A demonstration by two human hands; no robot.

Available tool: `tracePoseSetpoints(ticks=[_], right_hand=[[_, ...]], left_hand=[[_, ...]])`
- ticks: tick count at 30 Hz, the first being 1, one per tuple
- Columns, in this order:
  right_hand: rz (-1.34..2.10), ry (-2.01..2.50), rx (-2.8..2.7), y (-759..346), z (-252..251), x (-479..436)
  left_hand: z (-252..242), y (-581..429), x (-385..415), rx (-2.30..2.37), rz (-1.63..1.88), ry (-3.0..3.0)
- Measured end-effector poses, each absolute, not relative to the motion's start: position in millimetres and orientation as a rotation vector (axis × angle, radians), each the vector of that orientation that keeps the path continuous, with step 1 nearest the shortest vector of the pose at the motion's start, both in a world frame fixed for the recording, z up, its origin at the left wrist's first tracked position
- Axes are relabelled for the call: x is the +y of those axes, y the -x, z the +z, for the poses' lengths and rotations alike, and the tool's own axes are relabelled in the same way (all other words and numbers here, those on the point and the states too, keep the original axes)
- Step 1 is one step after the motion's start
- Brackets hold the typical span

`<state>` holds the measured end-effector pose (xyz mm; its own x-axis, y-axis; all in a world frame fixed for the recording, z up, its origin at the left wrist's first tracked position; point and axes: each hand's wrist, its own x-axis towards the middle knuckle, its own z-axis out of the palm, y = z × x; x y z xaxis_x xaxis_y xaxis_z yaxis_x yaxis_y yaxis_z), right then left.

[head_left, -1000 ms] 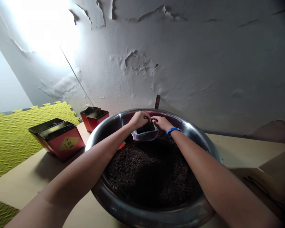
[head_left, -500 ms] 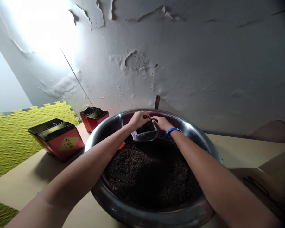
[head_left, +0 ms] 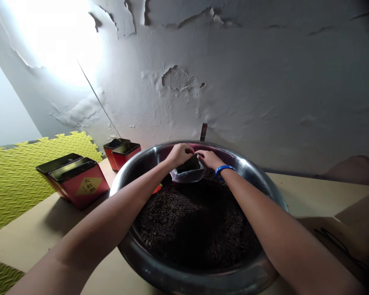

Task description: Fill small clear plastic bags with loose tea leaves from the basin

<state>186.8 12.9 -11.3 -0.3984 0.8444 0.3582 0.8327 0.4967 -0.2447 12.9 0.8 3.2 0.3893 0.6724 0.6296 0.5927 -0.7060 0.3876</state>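
Observation:
A large steel basin (head_left: pixel 132 172) holds a mound of dark loose tea leaves (head_left: pixel 193 225). At its far side a small clear plastic bag (head_left: pixel 187 174), partly filled with leaves, hangs over the mound. My left hand (head_left: pixel 178 155) is closed on the bag's left rim. My right hand (head_left: pixel 209 159), with a blue band (head_left: pixel 224 169) on the wrist, is closed on the right rim. The two hands nearly touch above the bag's mouth.
Two red square tins (head_left: pixel 76 180) with dark open tops stand left of the basin, and two more (head_left: pixel 122 153) sit behind them near the wall. Yellow foam matting (head_left: pixel 18 176) lies at the left. A peeling white wall (head_left: pixel 233 82) rises just behind the basin.
Almost nothing has moved. The fingers of both hands have shifted slightly at the bag's mouth.

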Motion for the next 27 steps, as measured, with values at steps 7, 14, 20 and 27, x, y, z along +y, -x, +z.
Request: tracePoseSetpoints(ticks=[7, 14, 20, 27], right_hand=[[0.019, 1.375, -2.319, -186.9, -12.9, 15.0], [0.014, 1.38, -2.331, -187.0, -12.1, 14.2], [0.001, 1.399, -2.33, -186.5, -12.0, 14.3], [0.023, 1.409, -2.313, -185.8, -12.5, 15.2]], left_hand=[[6.1, -12.8, -2.0, 1.143, 1.229, -2.508], [6.6, -13.3, -3.7, 1.161, 1.207, -2.505], [7.7, -14.3, -6.6, 1.222, 1.184, -2.478], [4.2, -15.9, -4.5, 1.185, 1.152, -2.5]])
